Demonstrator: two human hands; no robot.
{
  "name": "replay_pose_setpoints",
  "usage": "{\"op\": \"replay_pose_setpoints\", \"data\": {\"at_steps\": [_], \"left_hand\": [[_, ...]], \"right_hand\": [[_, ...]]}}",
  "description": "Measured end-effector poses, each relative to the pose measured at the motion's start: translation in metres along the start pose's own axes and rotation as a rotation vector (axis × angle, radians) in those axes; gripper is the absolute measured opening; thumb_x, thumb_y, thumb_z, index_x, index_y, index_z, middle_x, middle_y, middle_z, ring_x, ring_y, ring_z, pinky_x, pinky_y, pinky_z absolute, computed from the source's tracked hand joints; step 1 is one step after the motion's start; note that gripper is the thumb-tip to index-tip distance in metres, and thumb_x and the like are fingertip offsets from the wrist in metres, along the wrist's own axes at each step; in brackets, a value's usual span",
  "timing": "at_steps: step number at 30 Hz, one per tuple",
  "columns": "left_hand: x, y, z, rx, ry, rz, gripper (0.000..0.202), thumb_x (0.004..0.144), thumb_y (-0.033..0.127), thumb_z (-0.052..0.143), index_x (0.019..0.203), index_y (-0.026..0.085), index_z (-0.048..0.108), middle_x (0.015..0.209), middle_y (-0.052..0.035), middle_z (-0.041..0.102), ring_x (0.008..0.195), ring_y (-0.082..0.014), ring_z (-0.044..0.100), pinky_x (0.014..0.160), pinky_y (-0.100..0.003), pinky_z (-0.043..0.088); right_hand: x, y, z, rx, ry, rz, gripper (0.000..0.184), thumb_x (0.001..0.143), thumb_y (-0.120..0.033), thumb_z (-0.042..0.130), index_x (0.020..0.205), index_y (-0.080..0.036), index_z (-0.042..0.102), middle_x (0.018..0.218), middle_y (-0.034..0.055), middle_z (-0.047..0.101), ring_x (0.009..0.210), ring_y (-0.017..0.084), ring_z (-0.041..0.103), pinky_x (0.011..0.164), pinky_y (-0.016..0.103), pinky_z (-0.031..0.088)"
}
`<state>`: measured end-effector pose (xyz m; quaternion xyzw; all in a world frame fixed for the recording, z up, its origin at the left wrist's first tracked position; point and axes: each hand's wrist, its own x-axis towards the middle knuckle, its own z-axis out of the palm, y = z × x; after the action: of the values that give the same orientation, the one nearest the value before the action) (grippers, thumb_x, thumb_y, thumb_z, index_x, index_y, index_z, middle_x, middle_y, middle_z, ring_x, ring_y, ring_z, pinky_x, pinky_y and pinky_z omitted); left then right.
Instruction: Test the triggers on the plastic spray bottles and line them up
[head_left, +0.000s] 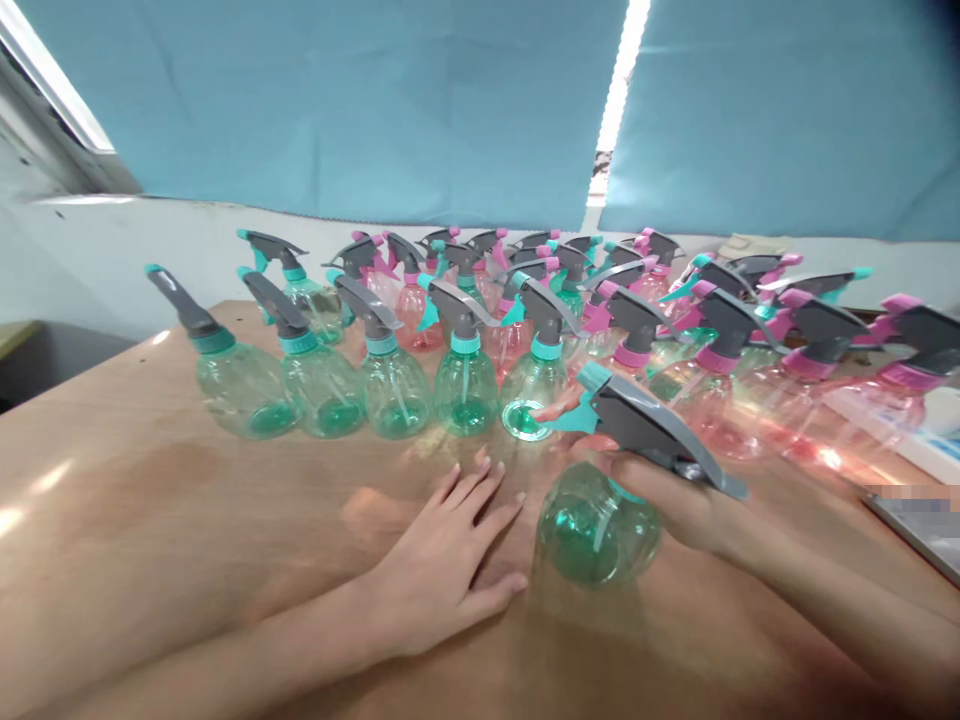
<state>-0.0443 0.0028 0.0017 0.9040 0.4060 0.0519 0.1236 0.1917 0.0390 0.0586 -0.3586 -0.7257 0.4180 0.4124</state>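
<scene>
My right hand (660, 490) is wrapped round the neck of a green spray bottle (592, 530), just under its grey and teal trigger head. That bottle is tilted a little, and I cannot tell whether its base touches the table. To its left, my left hand (450, 555) lies flat on the wooden table (247, 540) with the fingers spread, holding nothing. Beyond my fingertips stands a front row of green spray bottles, among them one (466, 385) with a teal collar. Pink spray bottles (712, 385) continue the row to the right.
Behind the front row, several more green and pink spray bottles (420, 300) stand close together. A flat grey-edged object (915, 535), partly blurred, lies at the right edge. Blue curtains (375, 110) hang over the wall behind the table.
</scene>
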Motion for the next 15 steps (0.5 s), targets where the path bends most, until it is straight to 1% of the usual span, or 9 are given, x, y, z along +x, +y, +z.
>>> {"op": "replay_pose_setpoints", "data": {"at_steps": [4,7,9,15], "left_hand": [[-0.0001,0.0001,-0.0010,0.039,-0.032,-0.006,0.065,0.096,0.055,0.045,0.148,0.018,0.035,0.157,-0.0142,0.023,0.145,-0.0320,0.009,0.114,-0.054,0.016],[-0.0002,0.0001,-0.0009,0.056,-0.029,0.003,0.065,0.096,0.055,0.045,0.148,0.018,0.035,0.156,-0.0144,0.023,0.145,-0.0316,0.008,0.115,-0.054,0.015],[0.0000,-0.0002,-0.0005,0.066,-0.022,0.010,0.065,0.096,0.055,0.044,0.148,0.018,0.034,0.157,-0.0143,0.022,0.145,-0.0310,0.008,0.115,-0.054,0.016],[0.0007,-0.0008,0.0003,0.072,-0.017,0.019,0.065,0.097,0.055,0.043,0.148,0.018,0.034,0.157,-0.0141,0.021,0.145,-0.0308,0.008,0.115,-0.054,0.016]], "right_hand": [[-0.0018,0.0022,-0.0021,-0.009,-0.017,0.028,0.008,0.079,-0.018,0.049,0.077,-0.024,0.053,0.071,-0.0023,0.056,0.068,0.015,0.061,0.066,0.028,0.049],[-0.0033,0.0028,-0.0033,-0.025,-0.017,0.051,0.010,0.082,-0.019,0.049,0.080,-0.024,0.058,0.077,-0.0014,0.059,0.074,0.015,0.062,0.068,0.027,0.050],[-0.0040,0.0031,-0.0030,-0.009,-0.005,0.049,0.009,0.081,-0.019,0.051,0.081,-0.025,0.058,0.081,-0.0009,0.060,0.078,0.016,0.063,0.069,0.026,0.050],[-0.0032,0.0000,0.0005,0.054,-0.012,0.034,0.007,0.081,-0.019,0.051,0.079,-0.025,0.055,0.076,-0.0023,0.058,0.073,0.015,0.061,0.071,0.027,0.051]]}}
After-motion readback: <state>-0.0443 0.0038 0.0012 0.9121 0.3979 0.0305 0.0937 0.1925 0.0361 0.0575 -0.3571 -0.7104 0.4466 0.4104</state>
